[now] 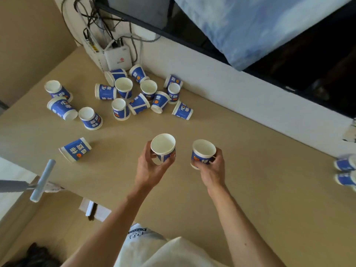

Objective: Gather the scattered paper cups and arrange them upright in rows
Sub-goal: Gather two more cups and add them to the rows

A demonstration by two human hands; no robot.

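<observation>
— So, which way are the held cups pointing?
— Mouths up, axes near vertical: left hand (pixel 152 166) wraps one cup (pixel 163 149), right hand (pixel 212 168) grips another cup (pixel 203 154), above the table (pixel 250 189) (scattered cups (pixel 134 93) lie beyond).

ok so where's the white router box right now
The white router box is at the far left end of the table against the wall, under the tangle of cables, just behind the pile of paper cups.
</observation>
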